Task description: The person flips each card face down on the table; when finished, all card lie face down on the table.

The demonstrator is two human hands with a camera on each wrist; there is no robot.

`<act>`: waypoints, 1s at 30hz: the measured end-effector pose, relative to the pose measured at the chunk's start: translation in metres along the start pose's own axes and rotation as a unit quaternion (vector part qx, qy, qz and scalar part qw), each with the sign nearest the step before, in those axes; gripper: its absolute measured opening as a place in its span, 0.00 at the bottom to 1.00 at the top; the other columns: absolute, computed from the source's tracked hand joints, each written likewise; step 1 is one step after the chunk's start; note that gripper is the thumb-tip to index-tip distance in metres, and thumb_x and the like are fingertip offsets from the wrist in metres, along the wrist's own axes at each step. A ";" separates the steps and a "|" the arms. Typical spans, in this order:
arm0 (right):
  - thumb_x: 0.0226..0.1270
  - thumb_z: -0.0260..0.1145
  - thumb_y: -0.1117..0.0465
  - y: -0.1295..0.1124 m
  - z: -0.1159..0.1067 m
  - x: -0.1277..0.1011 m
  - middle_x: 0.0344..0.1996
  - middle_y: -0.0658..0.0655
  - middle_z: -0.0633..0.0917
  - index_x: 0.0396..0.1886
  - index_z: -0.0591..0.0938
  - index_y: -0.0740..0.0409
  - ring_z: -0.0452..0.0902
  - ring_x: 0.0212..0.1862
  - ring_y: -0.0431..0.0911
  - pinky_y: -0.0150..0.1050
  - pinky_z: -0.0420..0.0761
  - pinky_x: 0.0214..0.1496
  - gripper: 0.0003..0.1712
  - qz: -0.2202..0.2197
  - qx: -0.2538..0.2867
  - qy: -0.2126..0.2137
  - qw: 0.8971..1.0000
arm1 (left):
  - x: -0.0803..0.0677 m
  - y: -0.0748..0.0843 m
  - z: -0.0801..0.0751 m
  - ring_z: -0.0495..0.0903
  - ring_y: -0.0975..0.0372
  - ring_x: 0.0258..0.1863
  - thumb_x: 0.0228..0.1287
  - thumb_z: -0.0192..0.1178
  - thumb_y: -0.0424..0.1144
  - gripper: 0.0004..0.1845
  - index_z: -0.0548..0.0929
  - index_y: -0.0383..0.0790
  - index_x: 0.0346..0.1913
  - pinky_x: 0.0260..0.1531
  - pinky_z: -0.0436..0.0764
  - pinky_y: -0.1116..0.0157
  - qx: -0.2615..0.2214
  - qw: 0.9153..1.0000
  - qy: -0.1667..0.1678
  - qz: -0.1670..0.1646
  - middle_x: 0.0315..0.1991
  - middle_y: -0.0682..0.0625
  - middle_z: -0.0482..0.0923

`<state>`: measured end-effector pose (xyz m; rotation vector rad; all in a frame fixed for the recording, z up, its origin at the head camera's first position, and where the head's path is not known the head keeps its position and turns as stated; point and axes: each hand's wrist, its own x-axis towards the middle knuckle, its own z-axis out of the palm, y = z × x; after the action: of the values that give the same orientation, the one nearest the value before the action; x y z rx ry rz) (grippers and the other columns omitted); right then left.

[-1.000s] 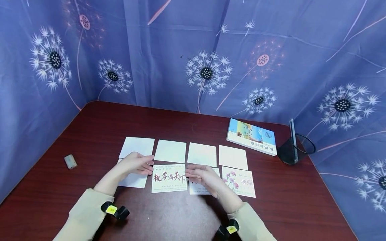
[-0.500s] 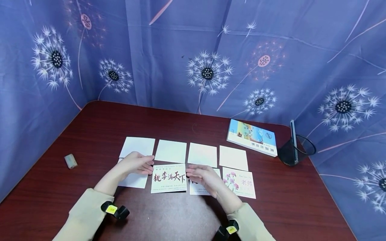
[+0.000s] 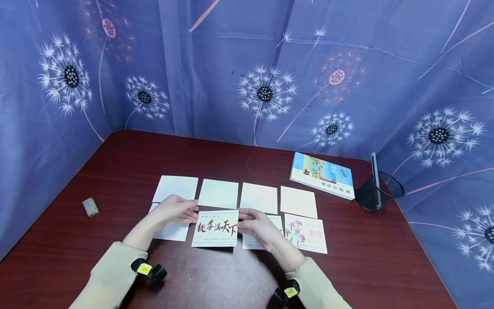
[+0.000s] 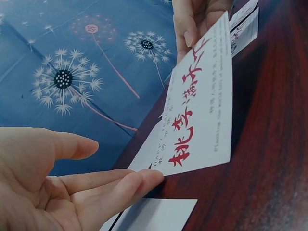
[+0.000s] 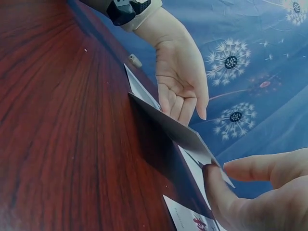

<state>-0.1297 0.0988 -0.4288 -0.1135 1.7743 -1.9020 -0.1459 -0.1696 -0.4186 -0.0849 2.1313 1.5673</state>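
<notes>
A greeting card [image 3: 215,228] with red Chinese characters stands tilted, its near edge raised off the table. My right hand [image 3: 260,227] pinches its right edge between thumb and fingers; the pinch shows clearly in the right wrist view. At the opposite edge is my left hand [image 4: 72,185], its thumb held apart and its fingertips touching or very near the card's corner. Partly behind the right hand lies a similar red-lettered card [image 3: 256,243]. A flower-printed card [image 3: 306,233] is farther right. Under the left hand lies a blank white card [image 3: 171,231].
Behind, a row of blank white cards [image 3: 218,193] lies face to the table's far side. A book [image 3: 322,174] rests at the back right beside a black mesh pen holder [image 3: 368,195]. An eraser [image 3: 90,207] lies at the left. A dandelion-patterned curtain [image 3: 216,77] surrounds the table.
The red-lettered card's near edge has lifted and the card has tilted, its shadow now showing below. My right hand has shifted slightly and taken its right edge; the left has barely moved.
</notes>
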 end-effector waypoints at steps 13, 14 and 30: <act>0.60 0.55 0.75 0.002 0.000 0.004 0.57 0.77 0.76 0.63 0.62 0.84 0.80 0.42 0.37 0.28 0.80 0.49 0.31 0.000 0.004 0.009 1.000 | 0.000 0.003 0.005 0.86 0.63 0.32 0.70 0.55 0.39 0.22 0.78 0.17 0.51 0.38 0.85 0.67 0.004 1.000 0.019 0.019 0.34 0.41 0.87; 0.60 0.55 0.74 0.002 -0.001 0.004 0.57 0.77 0.75 0.63 0.62 0.84 0.80 0.43 0.38 0.29 0.80 0.50 0.31 -0.001 0.003 0.010 1.000 | 0.000 0.005 0.008 0.86 0.63 0.32 0.69 0.57 0.39 0.22 0.79 0.18 0.51 0.38 0.85 0.66 0.007 0.999 0.026 0.026 0.34 0.41 0.87; 0.64 0.54 0.71 -0.019 0.003 -0.002 0.60 0.77 0.73 0.64 0.62 0.82 0.80 0.42 0.34 0.29 0.80 0.53 0.30 -0.023 0.009 0.015 1.000 | 0.004 0.039 0.065 0.76 0.67 0.21 0.39 0.77 0.57 0.20 0.86 0.44 0.24 0.21 0.74 0.69 0.213 0.959 0.128 0.137 0.18 0.57 0.81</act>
<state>-0.1329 0.0970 -0.4098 -0.1212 1.7875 -1.9619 -0.1394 -0.0962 -0.4007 0.1674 2.7393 1.2505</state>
